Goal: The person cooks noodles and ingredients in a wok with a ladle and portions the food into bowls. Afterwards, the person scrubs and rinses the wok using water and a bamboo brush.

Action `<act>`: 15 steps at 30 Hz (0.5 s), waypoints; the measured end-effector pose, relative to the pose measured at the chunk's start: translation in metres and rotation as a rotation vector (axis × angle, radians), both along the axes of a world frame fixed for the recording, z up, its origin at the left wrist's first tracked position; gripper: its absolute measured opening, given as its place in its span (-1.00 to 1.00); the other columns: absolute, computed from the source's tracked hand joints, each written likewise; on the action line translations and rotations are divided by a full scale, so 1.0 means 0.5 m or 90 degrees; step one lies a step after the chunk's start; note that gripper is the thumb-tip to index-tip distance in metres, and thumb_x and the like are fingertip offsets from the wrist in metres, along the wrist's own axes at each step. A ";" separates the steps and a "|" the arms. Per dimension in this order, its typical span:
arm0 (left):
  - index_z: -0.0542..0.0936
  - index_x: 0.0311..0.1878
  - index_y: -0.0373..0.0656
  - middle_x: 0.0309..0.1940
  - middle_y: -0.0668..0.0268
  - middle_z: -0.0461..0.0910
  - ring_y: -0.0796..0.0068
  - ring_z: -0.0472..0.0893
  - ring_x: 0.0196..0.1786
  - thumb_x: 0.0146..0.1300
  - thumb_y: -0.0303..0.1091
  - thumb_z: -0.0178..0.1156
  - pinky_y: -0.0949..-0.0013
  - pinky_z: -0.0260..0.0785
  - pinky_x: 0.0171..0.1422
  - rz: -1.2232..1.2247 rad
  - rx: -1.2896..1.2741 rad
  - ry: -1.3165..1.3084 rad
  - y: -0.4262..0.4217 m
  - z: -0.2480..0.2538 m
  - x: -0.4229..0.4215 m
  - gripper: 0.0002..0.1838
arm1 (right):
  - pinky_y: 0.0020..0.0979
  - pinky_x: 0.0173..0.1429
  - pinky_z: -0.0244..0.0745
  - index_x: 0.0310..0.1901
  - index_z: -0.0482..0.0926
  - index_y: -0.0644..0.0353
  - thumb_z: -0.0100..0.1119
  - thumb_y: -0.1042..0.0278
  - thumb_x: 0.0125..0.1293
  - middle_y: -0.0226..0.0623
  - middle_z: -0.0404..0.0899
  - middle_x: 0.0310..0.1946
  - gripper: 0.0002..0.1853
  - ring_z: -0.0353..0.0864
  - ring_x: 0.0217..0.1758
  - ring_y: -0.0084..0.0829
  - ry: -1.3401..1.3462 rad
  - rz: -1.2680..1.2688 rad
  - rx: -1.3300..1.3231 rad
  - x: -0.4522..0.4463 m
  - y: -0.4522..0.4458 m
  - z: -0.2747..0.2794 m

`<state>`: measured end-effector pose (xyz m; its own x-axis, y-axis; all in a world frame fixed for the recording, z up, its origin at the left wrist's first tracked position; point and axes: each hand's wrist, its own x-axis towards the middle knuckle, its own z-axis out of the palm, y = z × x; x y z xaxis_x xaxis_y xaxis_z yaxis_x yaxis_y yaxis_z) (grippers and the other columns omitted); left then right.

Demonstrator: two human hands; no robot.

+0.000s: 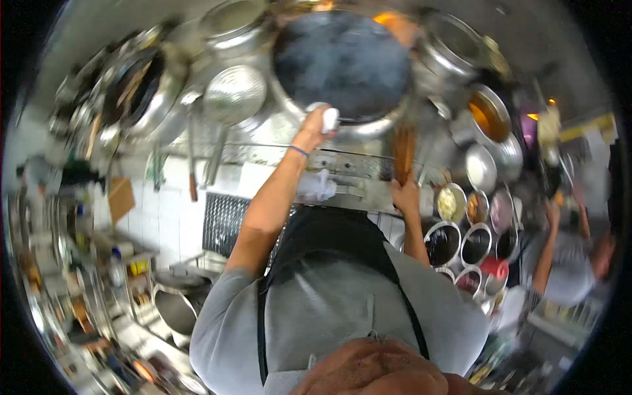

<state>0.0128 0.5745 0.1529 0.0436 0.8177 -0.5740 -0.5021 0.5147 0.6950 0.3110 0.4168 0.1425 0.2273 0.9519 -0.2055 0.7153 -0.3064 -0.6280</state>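
Observation:
A large black wok [342, 62] with steam over it sits on the stove at the top middle. My left hand [317, 125], with a blue band on the wrist, is closed around a white cloth [331, 119] at the wok's near rim. To the right, my right hand [406, 194] grips the lower end of a brown bamboo brush [404, 155], which stands out away from me beside the wok's lower right side. The brush is slightly blurred.
A perforated strainer [236, 94] lies left of the wok. Flames show behind the wok. Right of me are a pan of orange liquid [489, 117] and several seasoning containers [476, 244]. A co-worker [569, 263] is at the far right, arms extended.

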 end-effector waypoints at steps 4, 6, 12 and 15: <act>0.62 -0.27 0.07 -0.48 0.47 0.59 0.51 0.53 -0.45 0.31 0.08 0.27 0.33 0.31 -0.43 0.016 0.040 0.049 -0.066 0.100 -0.009 -0.70 | 0.01 0.22 0.44 0.26 0.41 0.36 0.23 0.13 0.24 0.24 0.63 -0.06 -0.36 0.56 0.15 0.21 -0.033 0.174 0.042 0.030 0.025 -0.033; 0.68 -0.12 -0.05 -0.52 0.30 0.62 0.50 0.59 -0.42 0.25 0.01 0.32 0.38 0.45 -0.36 -0.063 0.030 0.029 -0.113 0.084 -0.067 -0.66 | 0.01 0.23 0.44 0.27 0.42 0.38 0.26 0.10 0.24 0.33 0.58 -0.01 -0.34 0.53 0.14 0.28 -0.078 0.174 0.013 0.023 0.030 -0.014; 0.57 0.13 -0.22 -0.16 -0.08 0.70 0.00 0.71 -0.09 0.03 -0.08 0.39 0.13 0.54 0.07 -0.112 0.049 0.848 -0.331 0.046 -0.208 -0.39 | -0.02 0.25 0.42 0.28 0.43 0.38 0.22 0.05 0.29 0.31 0.57 0.02 -0.34 0.53 0.17 0.23 -0.085 0.190 -0.030 0.025 0.039 0.010; 0.59 0.09 -0.23 -0.16 -0.11 0.69 -0.02 0.70 -0.05 0.00 -0.09 0.41 0.13 0.52 0.10 -0.140 0.111 0.884 -0.375 -0.002 -0.250 -0.40 | -0.04 0.26 0.41 0.22 0.51 0.37 0.17 0.03 0.32 0.18 0.61 0.05 -0.40 0.54 0.20 0.13 -0.127 0.214 -0.047 0.034 0.043 0.042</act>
<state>-0.1122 0.3869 0.1519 -0.3298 0.9324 -0.1482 0.7106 0.3485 0.6112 0.3277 0.4385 0.1634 -0.0514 0.9646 -0.2587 0.8890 -0.0738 -0.4518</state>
